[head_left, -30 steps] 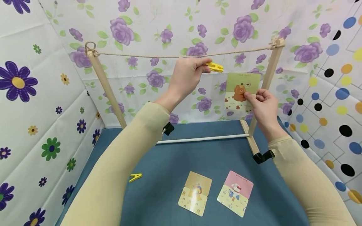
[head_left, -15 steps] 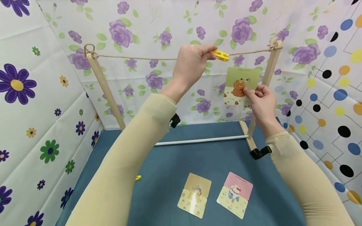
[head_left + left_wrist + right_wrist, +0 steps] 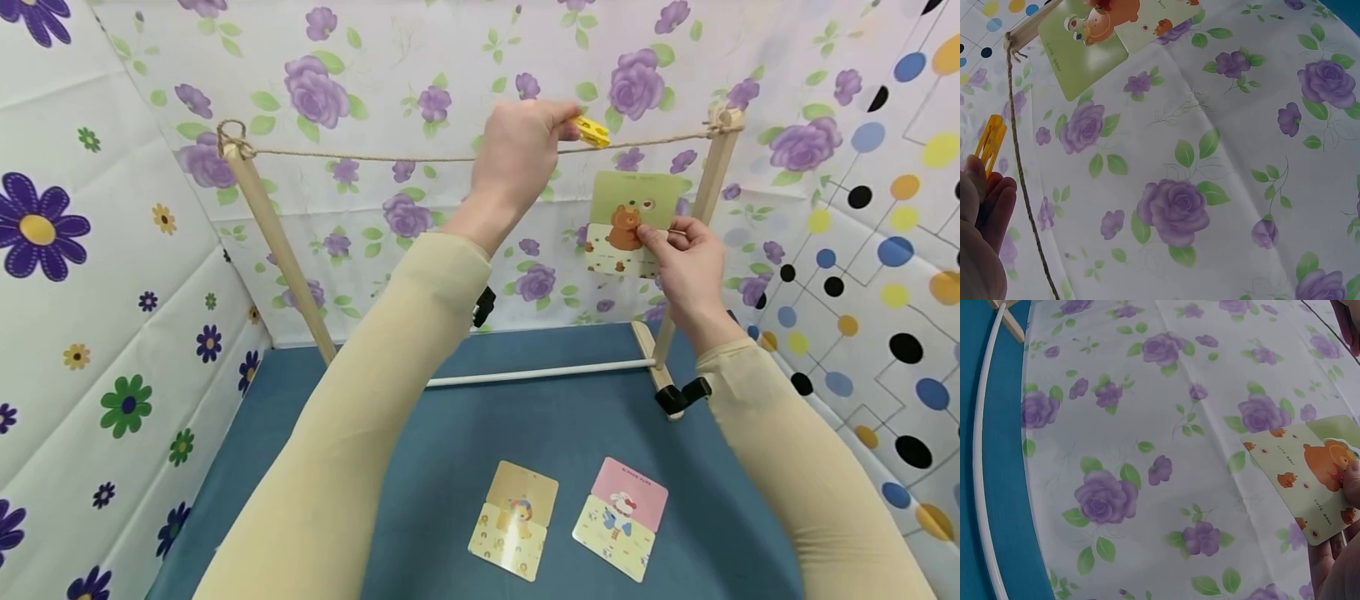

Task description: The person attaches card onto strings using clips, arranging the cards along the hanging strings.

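Observation:
My left hand (image 3: 521, 154) pinches a yellow clothespin (image 3: 591, 132) between thumb and fingers, right by the twine line (image 3: 360, 157). In the left wrist view the clothespin (image 3: 991, 144) points upward beside the twine (image 3: 1021, 162). A green-and-cream card with a brown bear (image 3: 628, 218) is gripped at its right side by my right hand (image 3: 692, 267), thumb on the front. This card hangs upright just below the twine, near the right post. The right wrist view shows the bear card (image 3: 1310, 469) with fingers behind it.
Wooden posts, left (image 3: 281, 242) and right (image 3: 716, 179), hold the twine; a white rod (image 3: 540, 372) joins them low down. On the blue table lie an orange-yellow card (image 3: 514, 521) and a pink-yellow card (image 3: 621, 518). Patterned cloth walls stand around.
My left hand has risen and moved right with the clothespin, from below the twine up to its level. The bear card has gone up slightly. My left sleeve now hides the clothespin on the table.

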`<action>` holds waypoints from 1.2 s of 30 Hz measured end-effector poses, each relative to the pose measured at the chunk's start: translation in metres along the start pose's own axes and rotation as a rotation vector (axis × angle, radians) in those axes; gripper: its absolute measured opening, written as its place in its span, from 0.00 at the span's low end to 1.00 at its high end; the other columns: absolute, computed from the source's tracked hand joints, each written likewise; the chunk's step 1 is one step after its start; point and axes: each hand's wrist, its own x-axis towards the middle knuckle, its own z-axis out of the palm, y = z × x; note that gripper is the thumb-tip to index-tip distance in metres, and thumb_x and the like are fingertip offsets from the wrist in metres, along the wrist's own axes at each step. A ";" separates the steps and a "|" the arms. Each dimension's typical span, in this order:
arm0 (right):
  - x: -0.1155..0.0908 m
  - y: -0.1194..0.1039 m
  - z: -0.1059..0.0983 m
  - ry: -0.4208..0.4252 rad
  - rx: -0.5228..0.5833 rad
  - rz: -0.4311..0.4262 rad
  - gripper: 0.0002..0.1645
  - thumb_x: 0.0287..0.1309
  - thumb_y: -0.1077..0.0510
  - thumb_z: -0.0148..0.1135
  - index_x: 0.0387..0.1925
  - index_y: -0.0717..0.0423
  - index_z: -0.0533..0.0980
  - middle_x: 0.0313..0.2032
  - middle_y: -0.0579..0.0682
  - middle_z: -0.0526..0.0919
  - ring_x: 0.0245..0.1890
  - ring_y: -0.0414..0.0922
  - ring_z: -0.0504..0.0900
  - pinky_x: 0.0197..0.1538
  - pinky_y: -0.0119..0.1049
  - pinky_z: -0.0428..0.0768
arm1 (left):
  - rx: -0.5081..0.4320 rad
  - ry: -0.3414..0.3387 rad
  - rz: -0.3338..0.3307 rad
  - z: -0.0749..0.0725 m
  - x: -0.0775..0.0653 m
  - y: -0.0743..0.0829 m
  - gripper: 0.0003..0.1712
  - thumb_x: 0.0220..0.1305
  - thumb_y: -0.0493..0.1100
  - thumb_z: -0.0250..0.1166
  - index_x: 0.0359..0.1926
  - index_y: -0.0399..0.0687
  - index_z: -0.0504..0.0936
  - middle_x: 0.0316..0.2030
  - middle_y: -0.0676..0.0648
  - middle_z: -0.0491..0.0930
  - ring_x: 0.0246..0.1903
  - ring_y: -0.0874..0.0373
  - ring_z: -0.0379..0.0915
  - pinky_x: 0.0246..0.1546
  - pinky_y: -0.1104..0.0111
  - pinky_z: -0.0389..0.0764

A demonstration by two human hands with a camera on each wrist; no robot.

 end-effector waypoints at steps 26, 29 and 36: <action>0.000 -0.009 0.005 0.020 0.048 -0.012 0.14 0.65 0.53 0.77 0.44 0.52 0.80 0.33 0.42 0.88 0.35 0.39 0.82 0.26 0.29 0.70 | 0.150 -0.103 -0.036 0.014 0.017 0.037 0.19 0.80 0.42 0.60 0.65 0.57 0.87 0.60 0.56 0.86 0.59 0.66 0.82 0.60 0.80 0.75; 0.000 -0.009 0.005 0.020 0.055 -0.015 0.14 0.65 0.53 0.77 0.44 0.52 0.80 0.34 0.42 0.89 0.35 0.39 0.83 0.27 0.28 0.72 | 0.152 -0.117 -0.037 0.016 0.018 0.039 0.19 0.80 0.43 0.60 0.66 0.56 0.86 0.61 0.55 0.86 0.59 0.65 0.82 0.59 0.81 0.75; -0.001 -0.006 0.008 0.021 0.057 -0.022 0.14 0.65 0.53 0.78 0.42 0.53 0.79 0.34 0.43 0.89 0.39 0.40 0.85 0.37 0.29 0.79 | 0.220 -0.155 -0.030 0.020 0.018 0.039 0.21 0.83 0.37 0.57 0.68 0.56 0.84 0.58 0.55 0.87 0.57 0.65 0.83 0.57 0.79 0.78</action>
